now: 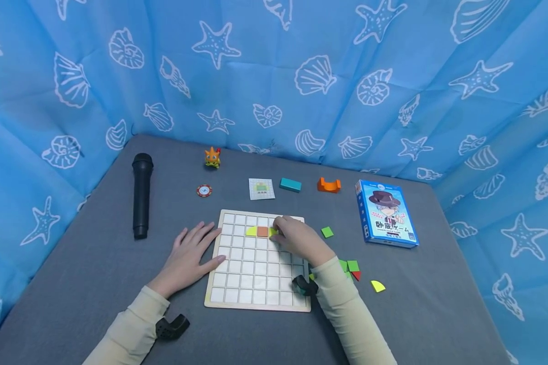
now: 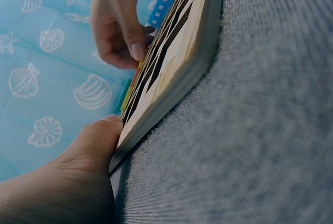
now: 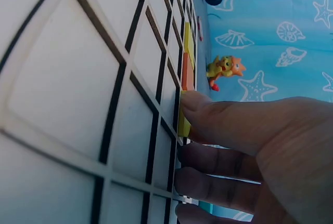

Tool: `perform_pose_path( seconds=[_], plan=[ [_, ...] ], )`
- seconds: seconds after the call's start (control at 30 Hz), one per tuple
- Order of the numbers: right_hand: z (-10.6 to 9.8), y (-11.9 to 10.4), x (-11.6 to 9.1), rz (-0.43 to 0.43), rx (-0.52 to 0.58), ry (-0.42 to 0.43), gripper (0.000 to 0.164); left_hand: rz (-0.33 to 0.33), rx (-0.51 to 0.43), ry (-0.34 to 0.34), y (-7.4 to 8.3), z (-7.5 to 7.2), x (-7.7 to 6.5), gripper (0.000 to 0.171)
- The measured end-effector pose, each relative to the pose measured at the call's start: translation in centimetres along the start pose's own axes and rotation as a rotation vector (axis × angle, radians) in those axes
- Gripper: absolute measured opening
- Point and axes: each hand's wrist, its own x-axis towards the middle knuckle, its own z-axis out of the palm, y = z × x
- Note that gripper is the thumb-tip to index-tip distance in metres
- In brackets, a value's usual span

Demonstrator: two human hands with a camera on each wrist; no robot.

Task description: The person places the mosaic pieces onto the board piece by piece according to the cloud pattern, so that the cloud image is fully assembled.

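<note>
A white grid board [image 1: 235, 304] with a pale wooden frame lies on the table. In one of its upper rows, a yellow quarter-circle tile [image 1: 252, 231] and an orange-brown square tile [image 1: 262, 231] sit side by side. My right hand [image 1: 299, 239] reaches over the board and pinches a yellow tile [image 3: 183, 122] in the cell just right of the orange-brown one; the thumb covers part of it. My left hand [image 1: 189, 261] rests flat at the board's left edge, fingers spread on the cloth and thumb [image 2: 99, 133] touching the frame.
Green tiles [image 1: 327, 232], a red tile [image 1: 356, 275] and a yellow tile [image 1: 377, 286] lie right of the board. Behind are a pattern card [image 1: 262, 189], teal block [image 1: 290, 184], orange block [image 1: 329, 185], poker chip [image 1: 204, 190] and figurine [image 1: 212, 157]. A microphone [image 1: 141, 197] and game box [image 1: 388, 213] flank them.
</note>
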Motion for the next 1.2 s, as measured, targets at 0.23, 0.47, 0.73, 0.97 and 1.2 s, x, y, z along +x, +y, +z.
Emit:
perform_pose_path(
  seconds=[0.23, 0.47, 0.73, 0.97, 1.2],
  plan=[
    [-1.2, 0.8, -1.1, 0.044, 0.055, 0.014, 0.028, -0.003, 0.001, -0.003, 0.0, 0.1, 0.0, 0.073],
    [-3.4, 4.0, -5.2, 0.100, 0.069, 0.055, 0.027, 0.001, -0.004, -0.001, 0.1, 0.1, 0.1, 0.073],
    [-3.7, 8.6, -8.0, 0.273, 0.081, 0.054, 0.031, -0.001, -0.001, -0.003, 0.1, -0.1, 0.0, 0.073],
    [-2.8, 9.6, -7.4, 0.299, 0.079, 0.008, 0.036, -0.003, 0.008, -0.006, -0.1, -0.2, 0.1, 0.073],
    [-1.9, 7.2, -7.7, 0.282, 0.080, -0.048, 0.022, 0.016, 0.002, 0.004, -0.1, 0.0, 0.1, 0.073]
  ],
)
